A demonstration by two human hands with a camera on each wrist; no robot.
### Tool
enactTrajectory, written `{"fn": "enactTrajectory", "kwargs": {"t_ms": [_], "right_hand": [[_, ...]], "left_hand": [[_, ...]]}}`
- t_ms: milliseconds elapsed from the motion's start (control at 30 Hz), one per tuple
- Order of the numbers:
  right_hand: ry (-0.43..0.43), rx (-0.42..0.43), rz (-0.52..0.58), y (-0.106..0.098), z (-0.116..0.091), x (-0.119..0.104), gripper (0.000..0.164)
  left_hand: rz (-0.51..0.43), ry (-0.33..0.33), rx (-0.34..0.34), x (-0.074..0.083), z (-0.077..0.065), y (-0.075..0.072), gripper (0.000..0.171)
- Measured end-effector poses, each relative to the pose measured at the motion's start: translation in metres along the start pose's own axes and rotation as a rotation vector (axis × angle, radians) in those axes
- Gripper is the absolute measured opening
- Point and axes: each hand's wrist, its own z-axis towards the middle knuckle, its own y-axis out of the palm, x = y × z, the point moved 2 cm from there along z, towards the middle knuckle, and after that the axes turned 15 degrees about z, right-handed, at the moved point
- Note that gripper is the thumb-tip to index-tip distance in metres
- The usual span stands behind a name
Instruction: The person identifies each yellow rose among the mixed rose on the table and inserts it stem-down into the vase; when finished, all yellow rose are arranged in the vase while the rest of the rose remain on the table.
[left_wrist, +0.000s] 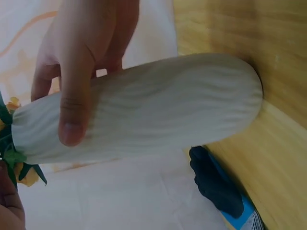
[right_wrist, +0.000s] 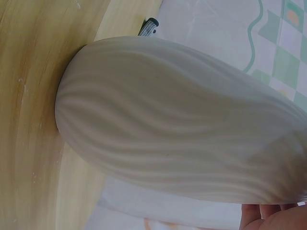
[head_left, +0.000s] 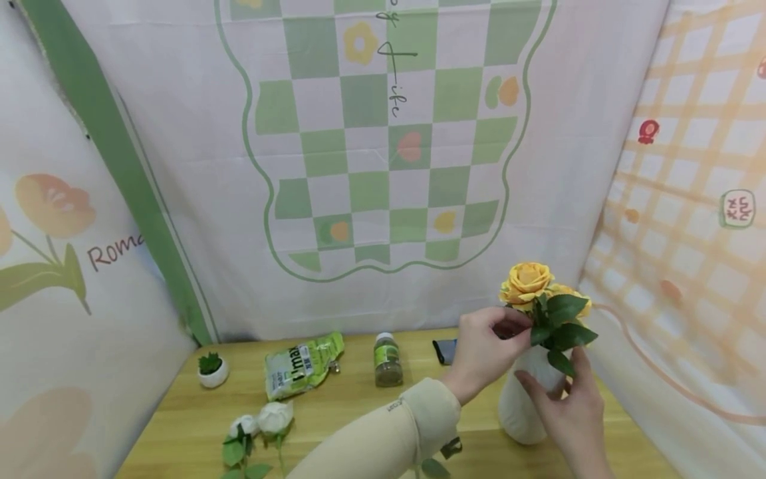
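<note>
A white ribbed vase (head_left: 524,412) stands on the wooden table at the right, holding yellow roses (head_left: 528,285) with dark green leaves (head_left: 567,308). My right hand (head_left: 571,416) grips the vase's upper part from the near right side; in the left wrist view its thumb (left_wrist: 74,115) lies across the ribbed wall. At the mouth of the vase, my left hand (head_left: 493,346) pinches a yellow rose by its stem, just under the bloom, with the fingertips partly hidden by leaves. The right wrist view is mostly filled by the vase (right_wrist: 168,120).
White roses (head_left: 275,418) lie at the table's (head_left: 173,412) front left. Behind them are a green-and-white pouch (head_left: 302,366), a small potted succulent (head_left: 212,370) and a capped bottle (head_left: 387,362). A dark-and-blue fabric item (left_wrist: 216,187) lies behind the vase.
</note>
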Motion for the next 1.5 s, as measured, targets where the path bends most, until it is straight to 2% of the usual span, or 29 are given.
{"fn": "enactTrajectory", "kwargs": {"t_ms": [67,167,400,667,833,933,1067,1167,1333,1500], "right_hand": [[0.005,-0.001,-0.002,0.0,0.0,0.0,0.104],[0.007,-0.005,0.002,0.001,0.0,0.0,0.105],[-0.035,-0.021,0.046,0.003,0.0,0.0,0.106],[-0.047,-0.025,0.04,0.004,-0.002,-0.001,0.107],[-0.051,-0.021,0.05,0.005,-0.001,0.0,0.106],[-0.051,-0.002,0.033,0.005,-0.001,0.002,0.105],[-0.045,0.015,0.024,0.005,-0.001,0.003,0.102],[-0.037,0.012,0.035,0.005,-0.001,0.002,0.103],[-0.031,0.022,0.04,0.005,-0.002,0.001,0.102],[-0.029,0.041,0.034,0.003,-0.001,0.003,0.103]], "left_hand": [[-0.041,-0.049,-0.008,0.001,0.0,0.002,0.01],[-0.067,-0.079,-0.018,0.002,0.001,0.005,0.011],[-0.032,-0.075,-0.054,0.001,-0.003,0.005,0.005],[-0.061,-0.148,-0.158,-0.004,-0.01,0.009,0.005],[-0.098,-0.119,-0.159,-0.012,-0.012,0.002,0.013],[-0.101,-0.054,-0.166,-0.019,-0.014,-0.007,0.022],[-0.01,0.1,-0.168,-0.03,-0.02,-0.025,0.034],[0.088,0.174,-0.174,-0.04,-0.028,-0.041,0.041],[0.226,0.167,-0.256,-0.057,-0.058,-0.076,0.054],[0.338,0.071,-0.393,-0.082,-0.099,-0.117,0.067]]}}
